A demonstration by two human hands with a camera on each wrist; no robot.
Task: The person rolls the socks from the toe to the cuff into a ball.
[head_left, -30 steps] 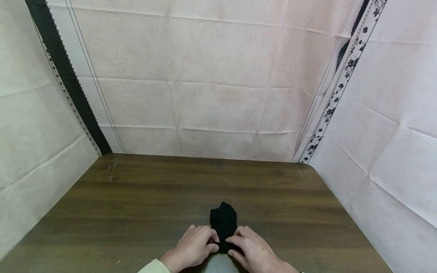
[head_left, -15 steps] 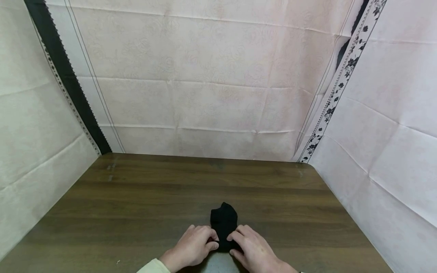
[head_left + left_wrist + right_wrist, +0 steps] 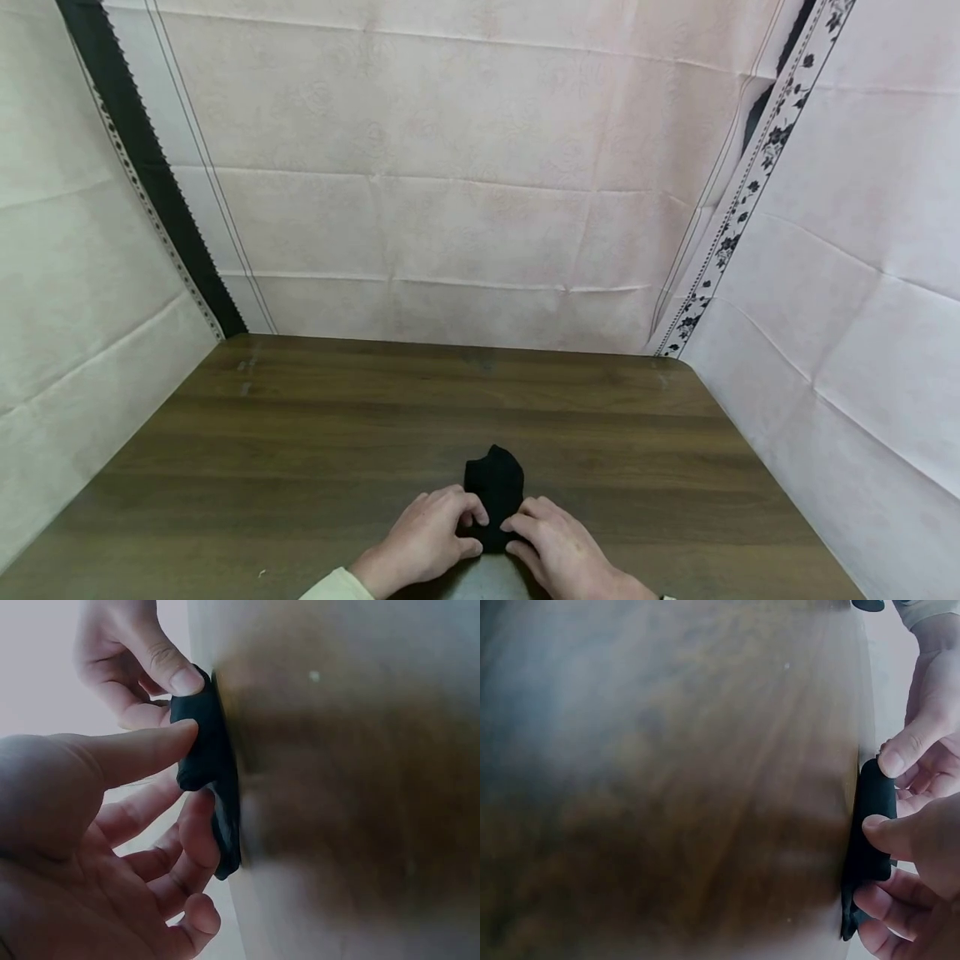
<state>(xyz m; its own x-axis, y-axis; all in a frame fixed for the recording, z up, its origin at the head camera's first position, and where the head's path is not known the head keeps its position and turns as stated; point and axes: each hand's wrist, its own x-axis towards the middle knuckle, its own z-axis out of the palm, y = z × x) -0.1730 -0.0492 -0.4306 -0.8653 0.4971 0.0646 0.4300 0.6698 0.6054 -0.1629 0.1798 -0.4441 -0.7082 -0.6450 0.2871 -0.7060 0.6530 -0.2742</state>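
A black cloth [image 3: 495, 483] lies on the wooden counter [image 3: 315, 450] between the two grips, its near end in both and its notched far end stretching flat beyond them. The left grip [image 3: 431, 537] is nearly closed, its thumb on top of the near end and fingertips against the underside, so that edge is pinched. The right grip [image 3: 558, 546] mirrors it just beside, with thumb above and fingers below, the gap between them filled only by the cloth. Two holds, one on each side, probably keep the soft edge level and stop it skewing. In the wrist views the near end looks thick and rounded, rolled or folded over; which one cannot be told. The part beyond the grips rests on the counter, which likely steadies it while the near edge is worked. A pale sleeve [image 3: 336, 586] sits behind the left grip; white sheets [image 3: 480, 208] hang well beyond both.
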